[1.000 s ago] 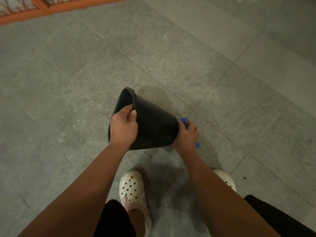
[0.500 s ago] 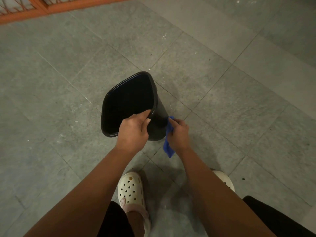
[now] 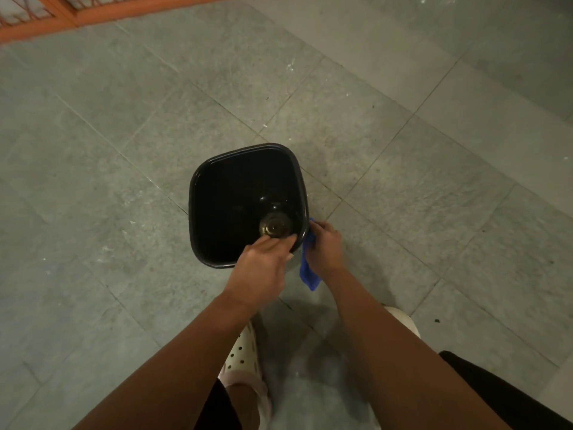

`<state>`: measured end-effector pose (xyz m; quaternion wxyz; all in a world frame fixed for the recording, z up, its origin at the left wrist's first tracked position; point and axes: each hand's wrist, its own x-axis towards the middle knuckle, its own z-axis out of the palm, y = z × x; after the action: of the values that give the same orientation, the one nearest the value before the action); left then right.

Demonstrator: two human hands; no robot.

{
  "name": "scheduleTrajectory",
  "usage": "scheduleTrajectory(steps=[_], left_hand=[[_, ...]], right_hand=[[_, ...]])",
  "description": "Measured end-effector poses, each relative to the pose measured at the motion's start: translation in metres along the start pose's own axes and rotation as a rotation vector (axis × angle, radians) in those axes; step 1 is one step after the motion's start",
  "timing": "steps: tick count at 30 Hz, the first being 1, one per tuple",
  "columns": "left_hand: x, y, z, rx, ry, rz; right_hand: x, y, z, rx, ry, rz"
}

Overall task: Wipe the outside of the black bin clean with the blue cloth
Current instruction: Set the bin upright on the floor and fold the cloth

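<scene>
Here, black bin [image 3: 248, 147] upright over grey flecked floor tiles [image 3: 124, 212] nr an orange frame [image 3: 93, 17], L hand [image 3: 260, 270] gripping its rim, R hand [image 3: 326, 247] clutching blue cloth [image 3: 308, 273].

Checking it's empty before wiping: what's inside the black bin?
In the black bin a round brass-coloured object shows near the bottom; the left hand gripping the rim hides the near corner.
</scene>
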<state>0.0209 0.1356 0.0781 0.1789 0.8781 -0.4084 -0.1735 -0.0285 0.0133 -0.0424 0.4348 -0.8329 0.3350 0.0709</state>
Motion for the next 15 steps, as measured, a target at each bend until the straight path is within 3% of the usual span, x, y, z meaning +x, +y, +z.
scheduleTrajectory(steps=[5, 10, 15], left_hand=[[-0.010, -0.009, 0.018, -0.006, -0.057, 0.008], [-0.012, -0.014, 0.026, -0.001, -0.067, -0.007], [-0.011, -0.013, 0.030, 0.009, -0.073, -0.012]], right_hand=[[-0.001, 0.012, -0.010, 0.074, 0.014, 0.146], [0.002, 0.023, -0.022, 0.056, 0.008, 0.165], [0.001, 0.025, -0.034, 0.150, 0.148, 0.197]])
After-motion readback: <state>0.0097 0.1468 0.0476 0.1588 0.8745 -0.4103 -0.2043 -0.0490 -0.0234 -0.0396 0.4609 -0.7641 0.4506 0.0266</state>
